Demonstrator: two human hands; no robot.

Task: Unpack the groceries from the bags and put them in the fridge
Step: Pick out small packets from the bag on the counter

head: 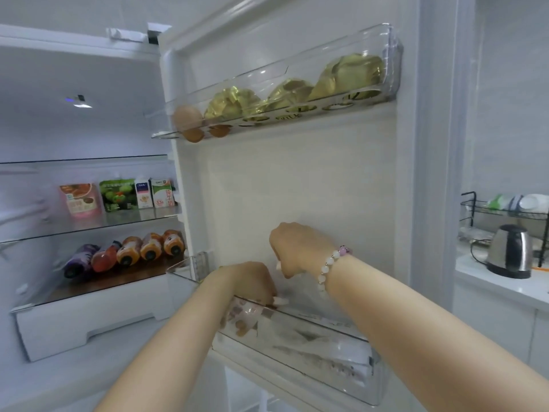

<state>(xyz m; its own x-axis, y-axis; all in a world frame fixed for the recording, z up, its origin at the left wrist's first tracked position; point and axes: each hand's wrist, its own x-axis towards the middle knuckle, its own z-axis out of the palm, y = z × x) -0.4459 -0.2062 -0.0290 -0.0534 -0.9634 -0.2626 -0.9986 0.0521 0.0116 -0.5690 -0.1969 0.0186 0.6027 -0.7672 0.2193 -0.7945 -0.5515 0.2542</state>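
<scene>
The fridge door stands open, and its lower clear door bin [300, 379] holds clear plastic packets of pale food. My left hand [246, 282] reaches down into the bin's left end, fingers curled over a clear packet of brown round pieces [242, 318]. My right hand [297, 248], with a bead bracelet on the wrist, hovers just above the bin with its fingers curled downward. It seems to pinch the top of a thin clear bag [300, 294] that rises out of the bin. The bag itself is faint and blurred.
The upper door shelf [267, 84] holds brown eggs and gold-wrapped items. Inside the fridge are pouches and cartons [118, 194] on the middle glass shelf and several bottles [133, 254] lying below. A kettle [509, 251] and a dish rack stand on the counter at right.
</scene>
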